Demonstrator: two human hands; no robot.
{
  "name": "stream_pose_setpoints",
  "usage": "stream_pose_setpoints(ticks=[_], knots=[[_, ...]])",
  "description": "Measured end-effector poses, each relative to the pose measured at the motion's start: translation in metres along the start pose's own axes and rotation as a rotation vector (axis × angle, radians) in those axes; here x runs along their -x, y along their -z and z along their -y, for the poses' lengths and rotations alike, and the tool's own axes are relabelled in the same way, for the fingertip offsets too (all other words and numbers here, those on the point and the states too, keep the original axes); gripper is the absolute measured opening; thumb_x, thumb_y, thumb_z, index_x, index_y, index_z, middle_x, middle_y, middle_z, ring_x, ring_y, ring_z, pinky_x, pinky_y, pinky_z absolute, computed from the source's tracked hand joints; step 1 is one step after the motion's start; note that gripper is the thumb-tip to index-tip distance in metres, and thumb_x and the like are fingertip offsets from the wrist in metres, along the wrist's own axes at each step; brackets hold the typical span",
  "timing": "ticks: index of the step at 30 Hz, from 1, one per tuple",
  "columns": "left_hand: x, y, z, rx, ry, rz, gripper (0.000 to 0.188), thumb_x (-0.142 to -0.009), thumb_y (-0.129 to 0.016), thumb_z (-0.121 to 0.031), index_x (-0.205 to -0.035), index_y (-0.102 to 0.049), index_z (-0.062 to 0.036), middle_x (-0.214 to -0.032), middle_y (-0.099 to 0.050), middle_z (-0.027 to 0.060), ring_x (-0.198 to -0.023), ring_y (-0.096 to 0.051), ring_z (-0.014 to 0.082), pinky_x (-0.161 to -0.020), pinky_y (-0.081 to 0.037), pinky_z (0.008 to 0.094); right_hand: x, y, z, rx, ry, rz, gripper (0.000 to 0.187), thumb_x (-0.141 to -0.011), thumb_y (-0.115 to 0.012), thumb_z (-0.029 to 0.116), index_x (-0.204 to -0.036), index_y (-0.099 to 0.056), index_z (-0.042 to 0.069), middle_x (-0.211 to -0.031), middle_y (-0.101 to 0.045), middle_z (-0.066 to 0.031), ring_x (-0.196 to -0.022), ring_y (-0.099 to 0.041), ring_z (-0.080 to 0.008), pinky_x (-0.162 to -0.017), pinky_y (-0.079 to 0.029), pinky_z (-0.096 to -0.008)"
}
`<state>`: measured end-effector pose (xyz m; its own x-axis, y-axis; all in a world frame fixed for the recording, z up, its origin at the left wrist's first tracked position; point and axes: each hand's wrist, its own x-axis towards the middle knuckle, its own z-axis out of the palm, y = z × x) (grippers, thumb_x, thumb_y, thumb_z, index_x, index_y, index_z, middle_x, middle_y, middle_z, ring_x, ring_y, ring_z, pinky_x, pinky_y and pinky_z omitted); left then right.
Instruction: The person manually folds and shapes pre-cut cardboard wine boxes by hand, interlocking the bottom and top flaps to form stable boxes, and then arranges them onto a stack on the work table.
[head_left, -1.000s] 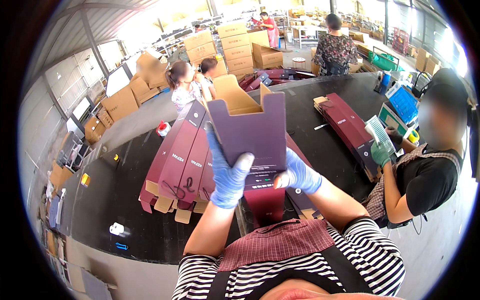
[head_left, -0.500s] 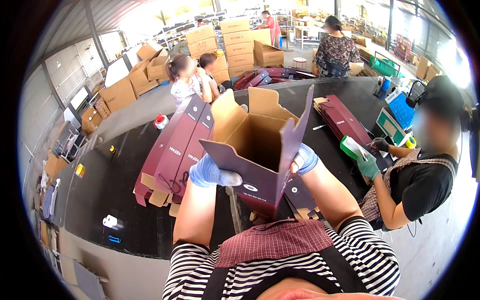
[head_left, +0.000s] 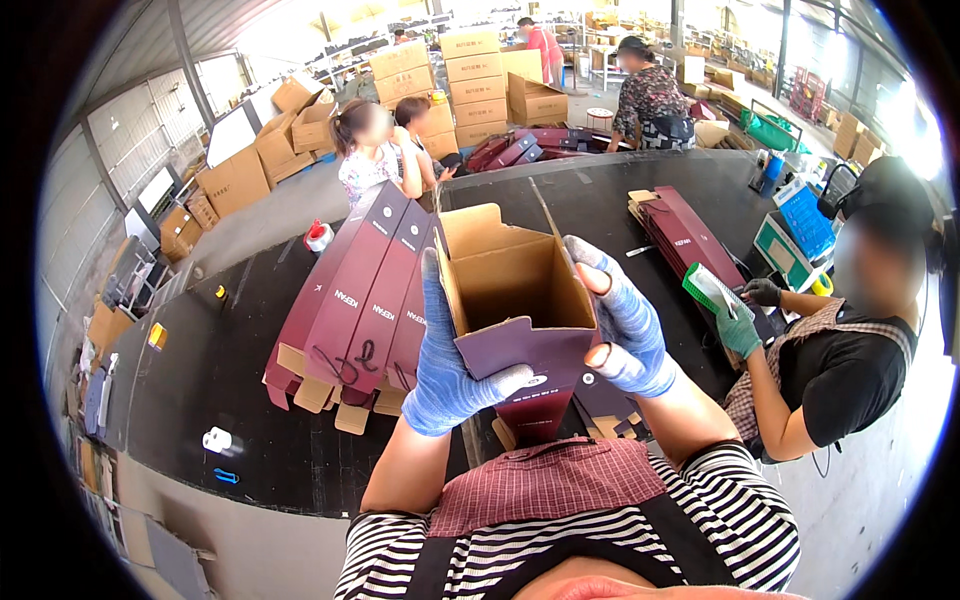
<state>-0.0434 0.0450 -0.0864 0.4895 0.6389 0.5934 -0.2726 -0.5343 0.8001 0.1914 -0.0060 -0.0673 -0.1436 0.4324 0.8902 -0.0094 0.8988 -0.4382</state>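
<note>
In front of my chest stands a tall dark maroon-purple carton (head_left: pixel 530 352), its brown inside showing through the open top. My left hand (head_left: pixel 448 370), in a blue glove, presses along the carton's left side with the thumb across its front face. On the right side, my right hand (head_left: pixel 628 325), in a blue glove with bare fingertips, grips the carton's upper edge, its fingers and thumb apart. The far flap (head_left: pixel 470 228) stands up, and the front flap lies folded down outward. To the left lie several flat maroon cartons (head_left: pixel 350 310).
A black table (head_left: pixel 250 340) bears a tape roll (head_left: pixel 318 236), a white roll (head_left: pixel 217 439) and a blue cutter (head_left: pixel 227 477). More flat cartons (head_left: pixel 690 240) lie at right, beside a co-worker (head_left: pixel 830 340) holding a green-edged item. Brown boxes (head_left: pixel 475 85) are stacked beyond.
The carton's side flaps, spread wide before, now stand nearer its walls. My left hand has slid up along the left side; my right hand has moved up with its fingers spread more.
</note>
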Motion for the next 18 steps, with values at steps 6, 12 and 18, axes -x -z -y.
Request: stream_pose_setpoints(ticks=[6, 12, 18], knots=[[0.000, -0.009, -0.006, 0.137, 0.021, 0.016, 0.143, -0.073, -0.094, -0.017, -0.165, 0.015, -0.0167, -0.157, -0.039, 0.0166, -0.141, -0.049, 0.0333, -0.113, -0.048, 0.0468, -0.010, 0.001, 0.000, 0.327, 0.151, 0.107, 0.044, -0.097, -0.066, 0.030, -0.129, -0.067, 0.000, -0.142, -0.062, -0.0209, -0.140, -0.051, -0.0425, -0.116, -0.037, -0.0507], [0.009, -0.003, -0.005, 0.241, 0.302, 0.052, 0.143, -0.072, -0.094, -0.013, -0.166, 0.015, -0.0201, -0.159, -0.036, 0.0160, -0.143, -0.047, 0.0330, -0.114, -0.046, 0.0474, -0.018, 0.001, 0.003, 0.370, 0.192, 0.152, 0.037, -0.098, -0.064, 0.031, -0.121, -0.069, 0.002, -0.133, -0.066, -0.0187, -0.134, -0.056, -0.0408, -0.114, -0.039, -0.0529], [-0.017, -0.010, -0.045, 0.360, 0.025, 0.039, 0.130, -0.075, -0.092, -0.029, -0.166, -0.002, -0.0073, -0.161, -0.035, 0.0179, -0.146, -0.041, 0.0322, -0.118, -0.037, 0.0481, -0.014, 0.003, 0.008, 0.402, 0.171, 0.158, 0.041, -0.096, -0.067, 0.036, -0.118, -0.070, 0.002, -0.129, -0.068, -0.0192, -0.130, -0.059, -0.0408, -0.113, -0.040, -0.0546]])
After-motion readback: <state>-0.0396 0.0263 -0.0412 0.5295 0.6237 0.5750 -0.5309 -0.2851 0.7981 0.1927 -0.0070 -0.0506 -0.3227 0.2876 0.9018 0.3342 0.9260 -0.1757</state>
